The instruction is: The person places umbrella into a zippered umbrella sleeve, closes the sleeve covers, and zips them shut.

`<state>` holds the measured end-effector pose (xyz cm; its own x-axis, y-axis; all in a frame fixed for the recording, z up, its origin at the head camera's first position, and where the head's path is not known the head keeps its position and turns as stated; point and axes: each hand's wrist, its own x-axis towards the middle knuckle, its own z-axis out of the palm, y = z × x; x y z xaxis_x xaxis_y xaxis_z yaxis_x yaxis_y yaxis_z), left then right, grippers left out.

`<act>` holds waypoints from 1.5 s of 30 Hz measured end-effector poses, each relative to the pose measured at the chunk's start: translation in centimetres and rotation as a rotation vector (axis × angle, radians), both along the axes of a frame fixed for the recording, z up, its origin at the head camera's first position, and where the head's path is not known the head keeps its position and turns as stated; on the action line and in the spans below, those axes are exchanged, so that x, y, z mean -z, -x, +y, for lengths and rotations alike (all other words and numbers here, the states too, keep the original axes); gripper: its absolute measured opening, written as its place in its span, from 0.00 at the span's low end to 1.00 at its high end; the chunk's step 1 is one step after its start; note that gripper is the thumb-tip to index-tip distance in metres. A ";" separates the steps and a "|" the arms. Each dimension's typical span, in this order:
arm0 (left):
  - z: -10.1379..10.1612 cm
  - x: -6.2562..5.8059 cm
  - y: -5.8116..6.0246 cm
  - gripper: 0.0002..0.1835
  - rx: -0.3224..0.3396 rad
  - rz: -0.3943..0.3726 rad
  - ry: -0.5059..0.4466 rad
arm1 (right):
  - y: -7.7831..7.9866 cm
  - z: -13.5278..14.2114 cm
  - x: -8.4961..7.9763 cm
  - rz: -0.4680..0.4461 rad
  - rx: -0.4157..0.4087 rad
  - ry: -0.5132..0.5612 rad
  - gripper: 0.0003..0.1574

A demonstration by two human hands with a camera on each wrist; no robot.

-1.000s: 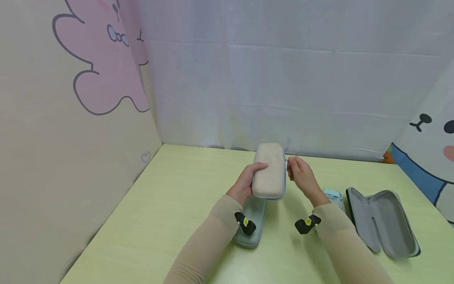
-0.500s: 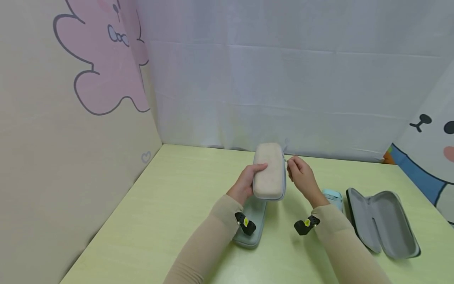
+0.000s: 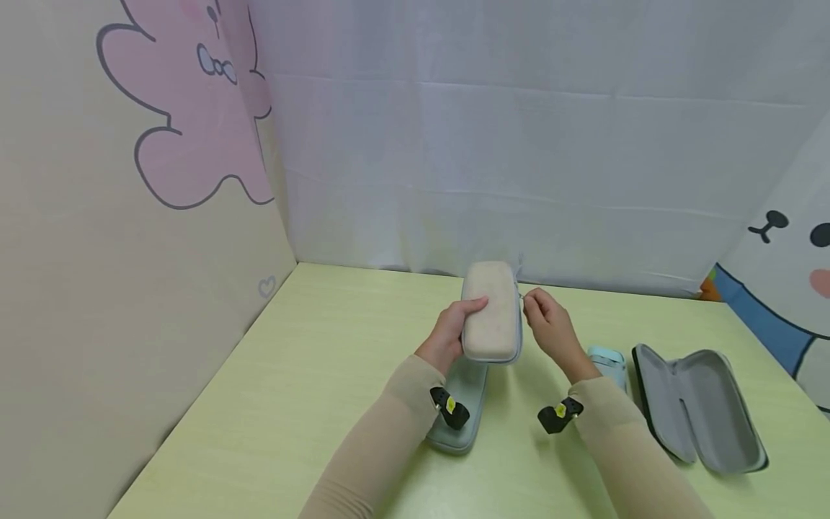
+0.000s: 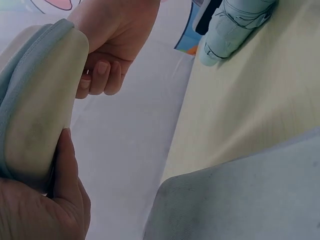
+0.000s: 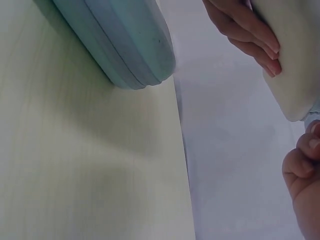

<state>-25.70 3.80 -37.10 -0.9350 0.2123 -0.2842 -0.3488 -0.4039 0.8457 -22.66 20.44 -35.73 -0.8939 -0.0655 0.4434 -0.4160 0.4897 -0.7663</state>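
Observation:
A cream zippered pencil case with a pale blue zip edge is held up above the table, tilted toward the camera. My left hand grips it from the left side, thumb across its front and fingers behind. At the case's right edge, my right hand pinches the small zip pull, its fingers curled. In the left wrist view the case shows its rounded end and blue zip band, with the right hand beyond it. Below the held case lies a grey-green zippered case, partly hidden by the left wrist.
An open grey-lined case lies spread out on the right of the light green table. Beside it a light blue pouch-like item is partly hidden by the right forearm. White cloth hangs behind the table.
My right hand has shifted very slightly down along the case's edge, still pinching the zip pull. The left hand and the case have barely moved.

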 end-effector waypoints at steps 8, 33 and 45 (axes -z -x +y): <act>-0.3 -0.1 0.0 0.22 0.031 0.003 0.007 | 1.5 1.0 1.7 -0.024 0.000 -0.015 0.15; -0.1 0.0 0.0 0.21 -0.001 -0.017 -0.009 | 0.3 0.5 1.4 -0.073 -0.048 0.052 0.14; 0.0 0.0 0.0 0.21 -0.010 -0.011 -0.014 | -1.3 -0.3 -0.1 -0.097 -0.118 0.136 0.15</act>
